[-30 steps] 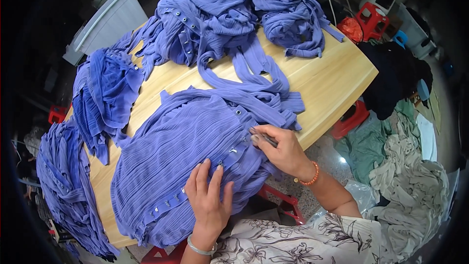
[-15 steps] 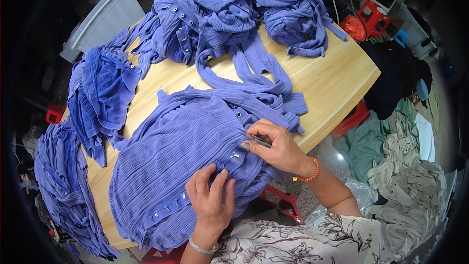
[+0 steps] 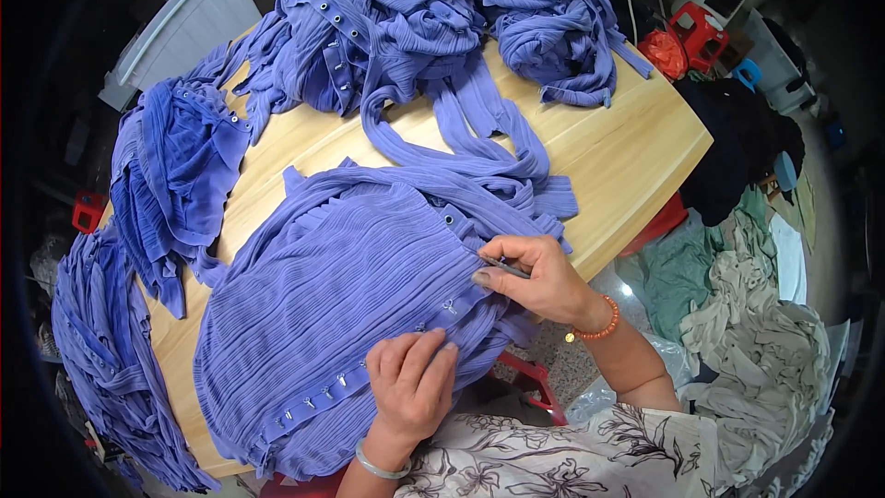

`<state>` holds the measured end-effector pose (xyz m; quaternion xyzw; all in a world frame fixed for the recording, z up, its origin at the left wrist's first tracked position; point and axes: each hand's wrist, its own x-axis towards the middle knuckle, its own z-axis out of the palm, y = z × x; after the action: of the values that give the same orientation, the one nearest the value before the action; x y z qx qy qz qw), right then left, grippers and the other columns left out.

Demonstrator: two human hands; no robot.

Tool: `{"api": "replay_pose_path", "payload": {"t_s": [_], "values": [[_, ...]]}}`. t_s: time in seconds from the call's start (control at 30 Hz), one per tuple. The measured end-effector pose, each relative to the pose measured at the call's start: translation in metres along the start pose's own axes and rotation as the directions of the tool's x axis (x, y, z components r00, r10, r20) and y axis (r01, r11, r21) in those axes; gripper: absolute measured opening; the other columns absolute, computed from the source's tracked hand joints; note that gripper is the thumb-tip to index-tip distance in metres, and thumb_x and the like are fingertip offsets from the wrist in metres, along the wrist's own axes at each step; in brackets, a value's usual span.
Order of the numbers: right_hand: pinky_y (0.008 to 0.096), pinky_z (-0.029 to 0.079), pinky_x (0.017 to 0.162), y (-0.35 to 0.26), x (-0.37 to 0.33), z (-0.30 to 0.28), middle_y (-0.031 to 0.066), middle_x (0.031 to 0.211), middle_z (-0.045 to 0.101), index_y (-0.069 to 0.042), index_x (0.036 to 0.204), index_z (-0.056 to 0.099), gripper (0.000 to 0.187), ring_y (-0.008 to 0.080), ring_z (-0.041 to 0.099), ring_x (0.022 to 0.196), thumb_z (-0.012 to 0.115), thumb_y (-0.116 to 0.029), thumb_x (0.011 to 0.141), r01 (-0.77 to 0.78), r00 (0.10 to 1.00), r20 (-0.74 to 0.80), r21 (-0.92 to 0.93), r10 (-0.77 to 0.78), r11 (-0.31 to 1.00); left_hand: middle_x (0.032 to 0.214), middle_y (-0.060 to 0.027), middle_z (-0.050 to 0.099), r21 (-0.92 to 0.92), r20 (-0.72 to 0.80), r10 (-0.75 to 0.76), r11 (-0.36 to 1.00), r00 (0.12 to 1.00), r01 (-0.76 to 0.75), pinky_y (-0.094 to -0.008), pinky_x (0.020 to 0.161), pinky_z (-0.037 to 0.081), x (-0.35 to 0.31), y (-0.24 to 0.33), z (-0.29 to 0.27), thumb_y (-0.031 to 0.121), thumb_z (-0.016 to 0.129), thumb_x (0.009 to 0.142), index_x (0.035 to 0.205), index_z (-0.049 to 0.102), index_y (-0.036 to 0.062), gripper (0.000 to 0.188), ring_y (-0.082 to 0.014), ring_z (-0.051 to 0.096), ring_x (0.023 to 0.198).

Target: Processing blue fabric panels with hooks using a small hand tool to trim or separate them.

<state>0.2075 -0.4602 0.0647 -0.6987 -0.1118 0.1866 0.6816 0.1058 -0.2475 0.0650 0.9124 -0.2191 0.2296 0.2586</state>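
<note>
A ribbed periwinkle-blue knit garment [image 3: 323,304] lies spread before me. Along the smooth front band [image 3: 364,367] sit several small buttons [image 3: 341,379] with pale thread-like bits on them. My left hand [image 3: 412,385] is closed, its curled fingertips pressing the band's near edge and covering part of it. My right hand [image 3: 535,278] pinches a slim dark metal tool [image 3: 504,266], perhaps thread snips; its tip is by the band's upper right part. My thumb and fingers hide much of the tool. A button [image 3: 449,219] shows farther up the garment.
Matching garments are heaped at the back [image 3: 406,18] and left [image 3: 175,184] of the wooden table [image 3: 627,157]. A pale plastic bin [image 3: 189,23] stands behind its left side. Right of the table lie green cloth [image 3: 678,267] and beige cloth [image 3: 747,341]. A red stool [image 3: 535,387] is below the near edge.
My left hand has moved slightly down and right, its fingers curling in more. My right hand has shifted a little right and down with the tool. The view has shifted slightly.
</note>
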Motion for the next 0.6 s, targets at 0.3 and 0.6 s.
{"api": "replay_pose_path", "payload": {"t_s": [0.3,0.6], "values": [[0.0208,0.043,0.070,-0.007,0.001,-0.001,-0.0062,0.089,0.059,0.001,0.103,0.064,0.016,0.0005,0.046,0.083,0.064,-0.014,0.101,-0.048,0.998,0.041,0.128,0.043,0.991,0.101,-0.0048,0.070,-0.053,0.015,0.014,0.999,1.000,-0.013,-0.0402,0.085,0.044,-0.001,-0.001,-0.001,0.005,0.077,0.072,0.096,0.072,0.0062,0.024,-0.0239,0.062,0.095],[0.0208,0.041,0.070,-0.006,-0.004,-0.002,-0.0078,0.090,0.055,0.000,0.105,0.063,0.018,0.0002,0.044,0.083,0.063,-0.018,0.102,-0.158,0.987,0.065,0.222,0.147,0.962,0.095,-0.0058,0.069,-0.210,-0.087,-0.108,0.974,0.990,0.088,-0.0388,0.079,0.045,0.003,0.000,0.001,-0.001,0.082,0.071,0.093,0.070,0.0064,0.026,-0.0254,0.062,0.087]]}}
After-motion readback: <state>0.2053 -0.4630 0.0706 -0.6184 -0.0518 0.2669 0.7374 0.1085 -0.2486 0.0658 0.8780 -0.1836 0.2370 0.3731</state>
